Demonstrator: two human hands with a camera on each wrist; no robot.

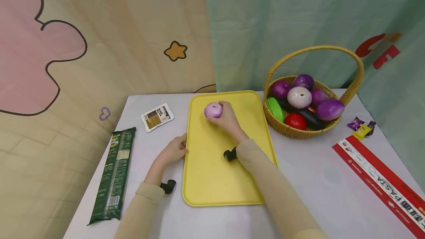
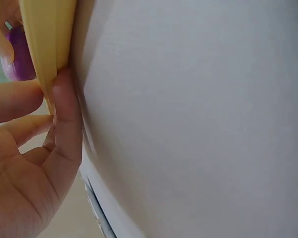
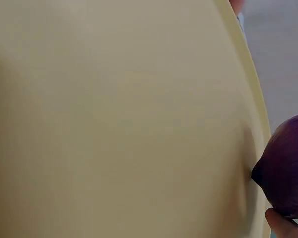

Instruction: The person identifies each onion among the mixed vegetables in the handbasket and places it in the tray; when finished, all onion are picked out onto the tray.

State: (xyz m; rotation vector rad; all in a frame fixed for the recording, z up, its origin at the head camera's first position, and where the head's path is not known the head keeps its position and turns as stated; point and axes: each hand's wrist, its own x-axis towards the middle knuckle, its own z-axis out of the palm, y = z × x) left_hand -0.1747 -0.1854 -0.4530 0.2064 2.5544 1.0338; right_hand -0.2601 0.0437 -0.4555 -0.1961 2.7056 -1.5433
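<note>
My right hand (image 1: 228,119) grips a purple onion (image 1: 213,110) over the upper left part of a yellow tray (image 1: 212,180). Close up in the right wrist view, the onion (image 3: 285,166) has its pointed end toward the tray; whether it touches the surface I cannot tell. At the tray's left side, my left hand (image 1: 172,149) pinches the rim. The left wrist view shows its thumb and fingers (image 2: 67,124) on either side of the tray edge (image 2: 49,34).
Right of the tray stands a handled wicker basket (image 1: 292,132) of onions, eggplants, a tomato and a green vegetable. Wrapped candies (image 1: 362,130) and a red pasta box (image 1: 382,183) lie farther right. On the left are a green packet (image 1: 114,172) and a small white packet (image 1: 157,117).
</note>
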